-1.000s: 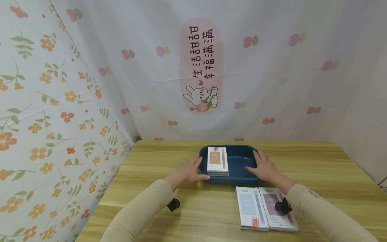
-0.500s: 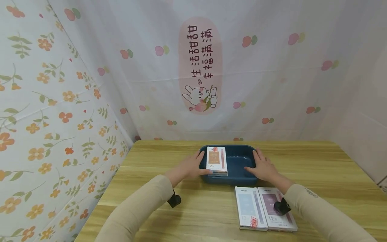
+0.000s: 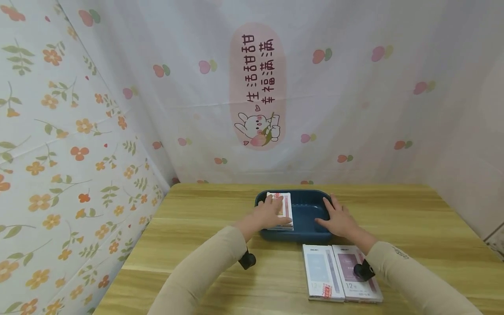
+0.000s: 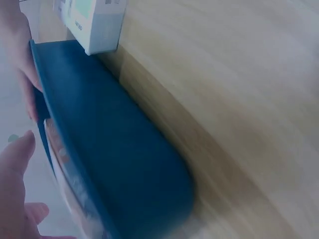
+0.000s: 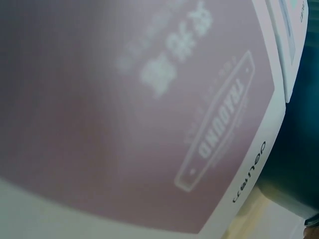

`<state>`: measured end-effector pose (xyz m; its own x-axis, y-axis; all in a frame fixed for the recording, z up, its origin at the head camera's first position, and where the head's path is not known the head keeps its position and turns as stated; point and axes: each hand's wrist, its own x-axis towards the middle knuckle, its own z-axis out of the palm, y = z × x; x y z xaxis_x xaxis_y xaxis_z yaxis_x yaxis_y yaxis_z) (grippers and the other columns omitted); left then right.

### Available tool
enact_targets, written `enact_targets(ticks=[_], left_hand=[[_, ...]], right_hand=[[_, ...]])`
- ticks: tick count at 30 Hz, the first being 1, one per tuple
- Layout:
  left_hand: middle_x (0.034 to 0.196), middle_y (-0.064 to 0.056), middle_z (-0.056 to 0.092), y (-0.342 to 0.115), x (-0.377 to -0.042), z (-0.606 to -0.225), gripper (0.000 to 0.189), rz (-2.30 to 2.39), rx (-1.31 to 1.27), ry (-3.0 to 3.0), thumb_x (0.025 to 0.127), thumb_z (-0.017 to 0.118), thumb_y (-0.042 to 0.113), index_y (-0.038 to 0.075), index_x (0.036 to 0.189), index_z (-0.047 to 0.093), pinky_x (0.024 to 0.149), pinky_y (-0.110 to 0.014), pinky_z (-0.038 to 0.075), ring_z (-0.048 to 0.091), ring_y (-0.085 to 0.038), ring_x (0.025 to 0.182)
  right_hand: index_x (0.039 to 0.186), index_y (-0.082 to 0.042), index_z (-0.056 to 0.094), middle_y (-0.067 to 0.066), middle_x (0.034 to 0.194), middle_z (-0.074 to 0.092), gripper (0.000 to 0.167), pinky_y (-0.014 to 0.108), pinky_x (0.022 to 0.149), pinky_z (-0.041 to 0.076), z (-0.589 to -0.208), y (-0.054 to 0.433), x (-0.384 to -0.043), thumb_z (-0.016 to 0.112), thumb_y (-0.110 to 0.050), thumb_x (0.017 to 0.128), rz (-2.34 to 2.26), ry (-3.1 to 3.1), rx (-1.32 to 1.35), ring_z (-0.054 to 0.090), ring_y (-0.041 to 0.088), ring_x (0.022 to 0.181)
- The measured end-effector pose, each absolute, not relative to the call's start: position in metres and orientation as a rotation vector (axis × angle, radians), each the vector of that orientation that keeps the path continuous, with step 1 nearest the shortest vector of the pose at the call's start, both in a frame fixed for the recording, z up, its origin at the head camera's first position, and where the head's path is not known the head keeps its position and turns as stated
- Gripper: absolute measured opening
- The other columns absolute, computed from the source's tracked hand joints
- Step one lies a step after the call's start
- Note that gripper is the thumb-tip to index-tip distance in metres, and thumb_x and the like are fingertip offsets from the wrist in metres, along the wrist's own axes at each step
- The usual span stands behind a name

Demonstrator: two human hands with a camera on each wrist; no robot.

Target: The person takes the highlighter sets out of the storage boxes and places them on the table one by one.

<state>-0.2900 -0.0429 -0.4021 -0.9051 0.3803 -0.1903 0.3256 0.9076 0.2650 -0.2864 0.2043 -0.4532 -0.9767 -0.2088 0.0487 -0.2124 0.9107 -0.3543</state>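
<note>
A dark blue rectangular basin (image 3: pixel 311 237) stands near the table's far edge. White flat boxes (image 3: pixel 288 205) marked 12 lie stacked in its left end. Above this stack is my left hand (image 3: pixel 264 215), fingers spread and partly covering the top box; the left wrist view shows its thumb and fingertips (image 4: pixel 22 149) beside the basin's rim. My right hand (image 3: pixel 339 221) rests at the basin's right end, fingers spread at the rim and thumb reaching over the inside. Under my right wrist lies a purple-panelled box (image 3: pixel 350 273), filling much of the right wrist view.
A box with a pale blue panel (image 3: pixel 318 267) lies beside the purple one, just in front of the basin. Both rest on the wood-grain table (image 3: pixel 189 262). A patterned curtain (image 3: pixel 189 109) hangs behind and along the left.
My left hand has left the basin's left rim and moved right, over the stacked boxes. My right hand stays at the right end, its fingers shifted slightly inward. The basin looks unmoved.
</note>
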Motion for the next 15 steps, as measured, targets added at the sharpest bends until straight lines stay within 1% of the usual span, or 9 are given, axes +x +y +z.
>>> enact_targets(ticks=[4,7,10,15], left_hand=[[0.148,-0.015,0.023,-0.033,-0.293,-0.409,0.081,0.330,0.507,2.861,0.082,0.051,0.062,0.022,0.147,0.022,0.100,-0.048,0.034,0.028,-0.039,0.132],[0.146,-0.016,0.027,-0.028,-0.294,-0.411,0.080,0.340,0.468,2.882,0.081,0.053,0.061,0.023,0.146,0.026,0.097,-0.047,0.037,0.035,-0.039,0.127],[0.145,-0.017,0.028,-0.022,-0.296,-0.412,0.079,0.363,0.433,2.891,0.081,0.055,0.060,0.023,0.145,0.028,0.097,-0.048,0.037,0.039,-0.039,0.124],[0.143,-0.015,0.032,-0.014,-0.297,-0.410,0.076,0.336,0.387,2.915,0.080,0.058,0.058,0.023,0.143,0.033,0.096,-0.050,0.037,0.040,-0.038,0.122]], right_hand=[[0.143,0.004,0.021,0.028,0.148,0.006,0.080,0.069,0.084,0.033,-0.455,0.204,-0.287,0.056,-0.042,0.087,0.559,-3.080,0.328,0.022,0.065,0.118],[0.143,0.003,0.021,0.028,0.148,0.006,0.080,0.068,0.082,0.035,-0.454,0.204,-0.286,0.056,-0.042,0.087,0.565,-3.087,0.329,0.021,0.065,0.118],[0.143,0.003,0.021,0.028,0.148,0.006,0.079,0.068,0.082,0.035,-0.453,0.204,-0.286,0.056,-0.040,0.087,0.576,-3.087,0.329,0.022,0.065,0.118],[0.143,0.003,0.021,0.028,0.148,0.005,0.078,0.068,0.082,0.035,-0.452,0.204,-0.286,0.056,-0.040,0.087,0.573,-3.091,0.332,0.022,0.065,0.118]])
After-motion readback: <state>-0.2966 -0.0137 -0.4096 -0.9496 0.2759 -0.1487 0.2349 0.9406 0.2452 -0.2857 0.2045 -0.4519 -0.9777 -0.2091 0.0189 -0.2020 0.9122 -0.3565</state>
